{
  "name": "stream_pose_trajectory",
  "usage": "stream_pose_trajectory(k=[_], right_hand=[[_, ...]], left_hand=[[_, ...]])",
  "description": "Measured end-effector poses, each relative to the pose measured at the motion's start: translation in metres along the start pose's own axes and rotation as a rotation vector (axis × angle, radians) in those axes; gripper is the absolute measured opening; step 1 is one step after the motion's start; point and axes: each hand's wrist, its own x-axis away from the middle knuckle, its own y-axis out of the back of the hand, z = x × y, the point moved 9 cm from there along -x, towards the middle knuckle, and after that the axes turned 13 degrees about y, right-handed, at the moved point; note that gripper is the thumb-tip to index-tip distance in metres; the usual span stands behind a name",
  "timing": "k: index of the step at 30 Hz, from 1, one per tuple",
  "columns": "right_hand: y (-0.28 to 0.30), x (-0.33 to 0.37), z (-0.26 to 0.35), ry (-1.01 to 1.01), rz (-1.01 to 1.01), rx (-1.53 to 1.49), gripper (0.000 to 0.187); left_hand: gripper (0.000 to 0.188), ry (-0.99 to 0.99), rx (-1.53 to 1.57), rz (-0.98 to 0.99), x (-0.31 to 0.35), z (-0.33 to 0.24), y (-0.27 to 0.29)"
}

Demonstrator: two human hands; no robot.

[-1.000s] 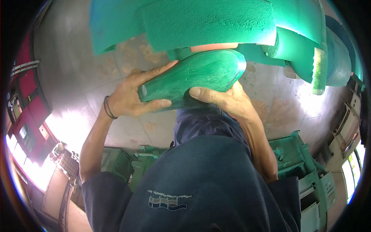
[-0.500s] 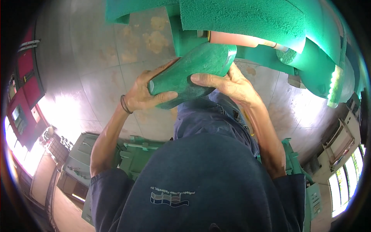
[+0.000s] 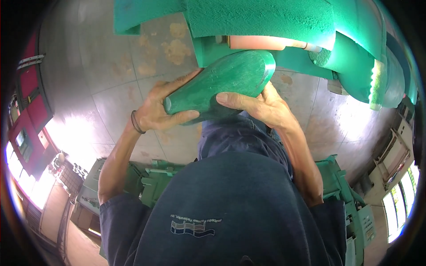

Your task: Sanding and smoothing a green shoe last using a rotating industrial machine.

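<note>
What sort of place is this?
Probably a workshop or small factory: a large green machine with a rough, powdery-looking cover, more green machinery at lower right, and a green shaped block held in both hands.

The green, shoe-shaped block (image 3: 222, 80) is streaked and glossy. It slants between the left hand (image 3: 155, 106) and right hand (image 3: 268, 108), broad rounded end at upper right.

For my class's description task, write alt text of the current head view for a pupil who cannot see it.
A person's left hand and right hand grip a green shoe last near a green machine with a pinkish roller. Their dark blue shirt fills the lower middle; a grey floor lies beyond.
</note>
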Motion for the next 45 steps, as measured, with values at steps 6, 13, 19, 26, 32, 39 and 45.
stream_pose_trajectory(k=[6, 13, 19, 26, 32, 39, 45], right_hand=[[-0.003, -0.014, -0.014, -0.046, 0.038, -0.103, 0.058], [0.002, -0.002, -0.008, -0.018, -0.020, -0.035, 0.041], [0.001, -0.006, -0.007, -0.019, 0.011, 0.001, 0.038], [-0.002, -0.028, -0.022, -0.079, 0.098, 0.078, 0.038], [-0.002, -0.014, -0.017, -0.040, 0.063, -0.003, 0.038], [0.004, -0.003, -0.005, 0.015, -0.027, -0.060, 0.043], [0.001, 0.003, 0.003, -0.057, -0.095, -0.128, 0.078]], left_hand=[[0.080, 0.086, 0.005, -0.029, 0.002, 0.022, 0.006], [0.081, -0.023, -0.059, -0.032, -0.005, -0.001, 0.007], [0.081, 0.086, 0.015, -0.043, 0.004, 0.032, -0.009], [0.079, 0.230, 0.077, -0.106, 0.010, 0.053, -0.004], [0.080, 0.114, 0.032, -0.071, 0.008, 0.036, -0.007], [0.080, 0.081, 0.042, 0.008, -0.005, 0.017, -0.001], [0.078, -0.015, -0.089, 0.027, -0.009, -0.018, 0.016]])
